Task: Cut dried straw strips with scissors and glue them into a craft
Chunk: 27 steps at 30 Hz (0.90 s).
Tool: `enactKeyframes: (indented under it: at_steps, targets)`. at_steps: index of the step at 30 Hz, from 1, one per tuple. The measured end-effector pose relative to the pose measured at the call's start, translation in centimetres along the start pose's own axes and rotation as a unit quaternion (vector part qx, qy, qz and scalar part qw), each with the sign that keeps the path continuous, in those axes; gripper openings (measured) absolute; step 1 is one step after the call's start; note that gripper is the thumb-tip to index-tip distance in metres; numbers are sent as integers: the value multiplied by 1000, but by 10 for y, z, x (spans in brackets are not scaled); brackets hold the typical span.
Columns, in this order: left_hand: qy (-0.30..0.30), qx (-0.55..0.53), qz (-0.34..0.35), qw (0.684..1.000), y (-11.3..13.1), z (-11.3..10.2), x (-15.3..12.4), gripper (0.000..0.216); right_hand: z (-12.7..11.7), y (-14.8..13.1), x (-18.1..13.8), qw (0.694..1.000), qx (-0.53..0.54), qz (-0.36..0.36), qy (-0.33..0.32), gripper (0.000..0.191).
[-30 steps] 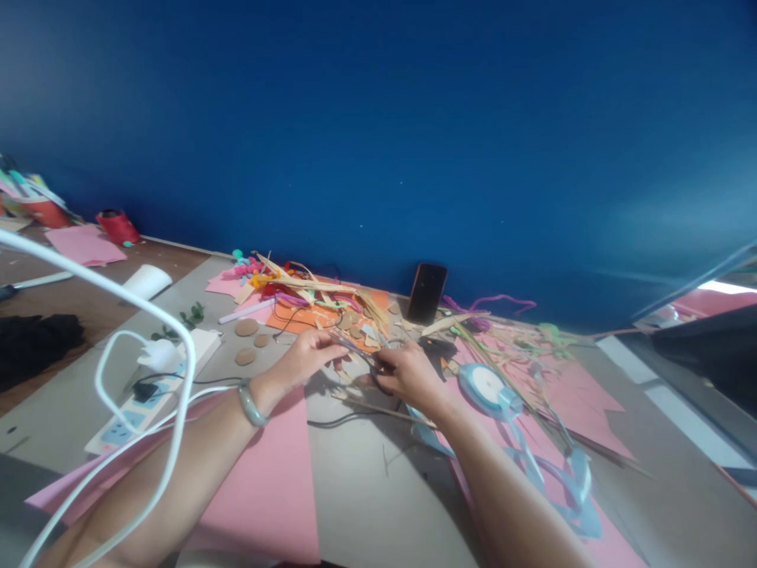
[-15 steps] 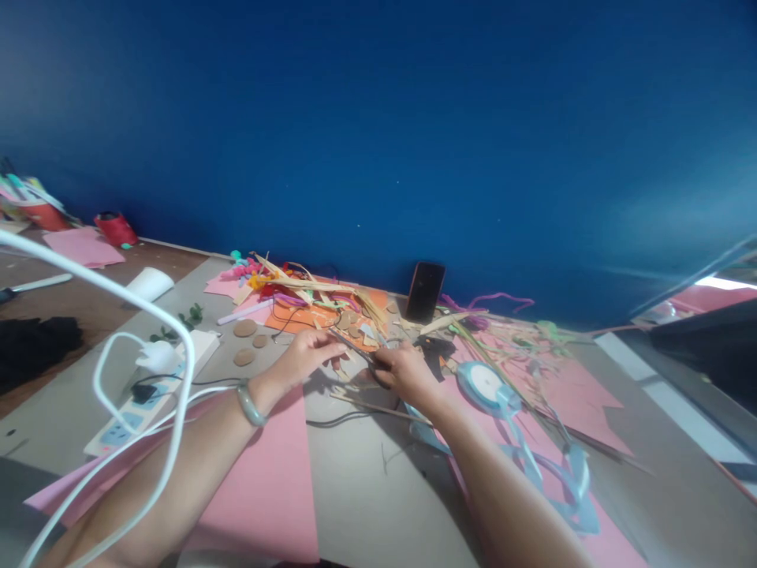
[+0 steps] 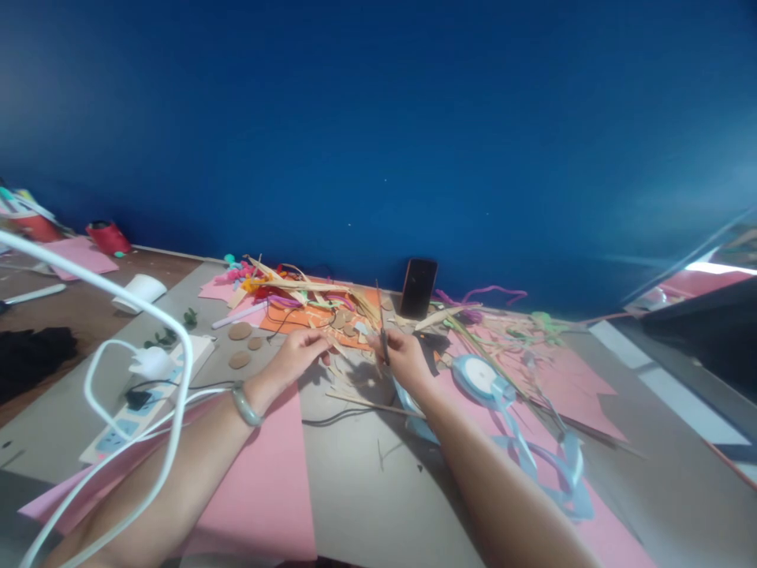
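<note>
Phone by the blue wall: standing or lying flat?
The phone is standing: its dark front faces the camera, its upper part seen against the blue wall.

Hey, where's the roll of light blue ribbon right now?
In the head view, the light blue ribbon roll is right of centre, on pink paper, just to the right of the right hand and nearer than the dark phone.

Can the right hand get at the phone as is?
Likely yes: the phone is propped just beyond the right hand, with a pale strip low by its base. But that hand grips what look like scissors, so it isn't free.
</note>
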State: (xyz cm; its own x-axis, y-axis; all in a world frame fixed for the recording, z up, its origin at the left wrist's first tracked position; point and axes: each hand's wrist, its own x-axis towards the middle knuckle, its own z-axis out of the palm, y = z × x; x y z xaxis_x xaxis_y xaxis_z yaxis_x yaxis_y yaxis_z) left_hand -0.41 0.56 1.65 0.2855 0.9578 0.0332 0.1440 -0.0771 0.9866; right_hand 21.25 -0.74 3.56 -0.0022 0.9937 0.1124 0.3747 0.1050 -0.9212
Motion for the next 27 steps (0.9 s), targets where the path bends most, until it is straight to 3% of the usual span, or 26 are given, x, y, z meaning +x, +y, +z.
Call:
enactKeyframes:
  at_steps: [5, 12, 16, 22, 27]
  targets:
    - [-1, -16, 1, 1000, 3, -3, 1, 27, -3, 14, 7, 994, 22, -19, 105, 37]
    - [-16, 79, 14, 997, 0, 1, -2, 16, -5, 45, 21, 978, 38, -19, 202, 33]
    - [-72, 154, 31, 985, -4, 1, -2, 20, 3, 57, 22, 977, 35, -22, 207, 34]
    - [-189, 175, 42, 965, -6, 2, -3, 23, 11, 66, 21, 983, 38, -30, 178, 30]
    - [-193, 207, 31, 959, -3, 6, -8, 22, 9, 69, 22, 985, 5, -43, 167, 32]
